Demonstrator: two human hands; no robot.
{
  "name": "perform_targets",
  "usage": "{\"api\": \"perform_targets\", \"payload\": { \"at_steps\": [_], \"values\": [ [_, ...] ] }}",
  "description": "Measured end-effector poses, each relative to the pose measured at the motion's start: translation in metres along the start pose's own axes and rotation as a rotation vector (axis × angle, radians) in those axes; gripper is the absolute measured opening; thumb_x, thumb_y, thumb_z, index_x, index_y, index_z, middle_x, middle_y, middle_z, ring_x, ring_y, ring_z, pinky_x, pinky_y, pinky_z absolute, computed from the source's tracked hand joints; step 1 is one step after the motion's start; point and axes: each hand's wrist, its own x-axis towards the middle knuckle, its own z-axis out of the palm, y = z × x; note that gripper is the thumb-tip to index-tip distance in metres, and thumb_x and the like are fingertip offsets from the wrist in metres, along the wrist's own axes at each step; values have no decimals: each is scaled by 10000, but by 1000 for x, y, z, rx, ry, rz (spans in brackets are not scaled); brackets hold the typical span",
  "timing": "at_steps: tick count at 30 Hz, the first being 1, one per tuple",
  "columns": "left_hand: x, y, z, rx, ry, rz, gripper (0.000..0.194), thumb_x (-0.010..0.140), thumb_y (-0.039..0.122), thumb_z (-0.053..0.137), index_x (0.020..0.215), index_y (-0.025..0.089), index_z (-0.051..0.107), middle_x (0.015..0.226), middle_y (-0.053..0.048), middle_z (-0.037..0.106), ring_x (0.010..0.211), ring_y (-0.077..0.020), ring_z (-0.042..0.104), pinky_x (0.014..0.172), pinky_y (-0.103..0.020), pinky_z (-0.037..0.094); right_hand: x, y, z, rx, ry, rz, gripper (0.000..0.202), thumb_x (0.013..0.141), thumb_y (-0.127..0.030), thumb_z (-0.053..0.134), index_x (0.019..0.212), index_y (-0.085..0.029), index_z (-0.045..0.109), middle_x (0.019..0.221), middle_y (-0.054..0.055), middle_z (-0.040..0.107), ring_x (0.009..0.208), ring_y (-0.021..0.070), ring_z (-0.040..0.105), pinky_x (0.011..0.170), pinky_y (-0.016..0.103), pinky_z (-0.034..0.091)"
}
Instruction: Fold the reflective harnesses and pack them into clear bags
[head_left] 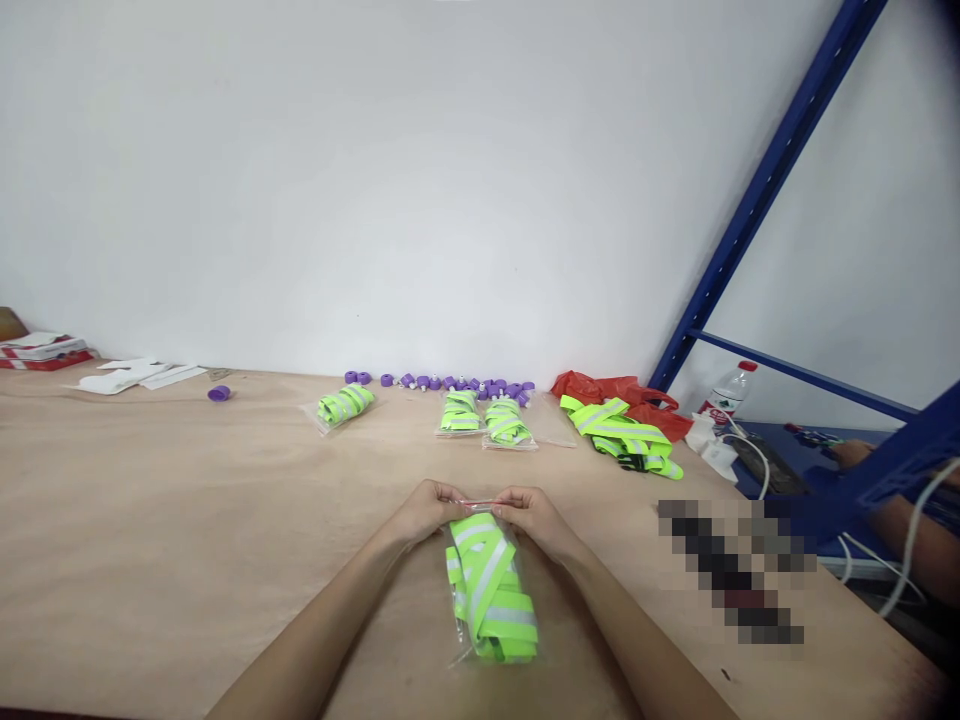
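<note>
1 bagged strap (491, 590), bag edge (484, 503) between left hand (430, 510) and right hand (531, 514)

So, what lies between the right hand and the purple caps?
In the head view, a bagged green strap lies just in front of the purple caps; from there to the right hand, bare tabletop shows.

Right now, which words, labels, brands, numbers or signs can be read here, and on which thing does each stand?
None can be read.
Bottle: label too small and blurred to read.
Red stack at far left: any print is too small.
Clear bag held by left hand and right hand: no lettering can be made out.
Pixelated patch: any text there is hidden.
</note>
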Motion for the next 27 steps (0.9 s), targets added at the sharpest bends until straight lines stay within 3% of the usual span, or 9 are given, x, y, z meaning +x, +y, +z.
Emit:
{"api": "perform_targets", "payload": {
  "at_steps": [10, 21, 24, 27],
  "values": [
    [1, 0, 2, 20, 14, 4, 424, 592, 480, 826, 755, 99, 738, 660, -28, 636, 605, -132, 514, 613, -258, 376, -1, -1, 2, 4, 9, -1, 380, 625, -499, 819, 697, -166, 650, 557, -50, 527, 511, 92, 412, 514, 237, 302],
    [-3, 3, 7, 45, -4, 51, 440, 608, 525, 811, 699, 106, 711, 638, -33, 639, 596, -137, 523, 598, -258, 387, -1, 0, 5, 21, 1, -45, 389, 629, -511, 834, 706, -161, 682, 621, -28, 603, 562, 106, 473, 556, 245, 345],
    [-6, 14, 2, 74, 1, 63, 467, 606, 546, 814, 723, 104, 715, 665, -46, 656, 608, -147, 539, 598, -262, 399, 0, 3, 4, 108, 19, -55, 415, 665, -547, 813, 793, -167, 704, 716, -1, 659, 613, 127, 555, 583, 251, 416],
    [-11, 46, -18, 202, 51, 137, 474, 658, 564, 772, 791, 112, 725, 731, -63, 689, 655, -170, 577, 607, -264, 425, 2, 7, 2, 238, 75, -51, 488, 684, -596, 788, 915, -175, 700, 822, 34, 693, 650, 138, 614, 614, 268, 485]
  ]
}}
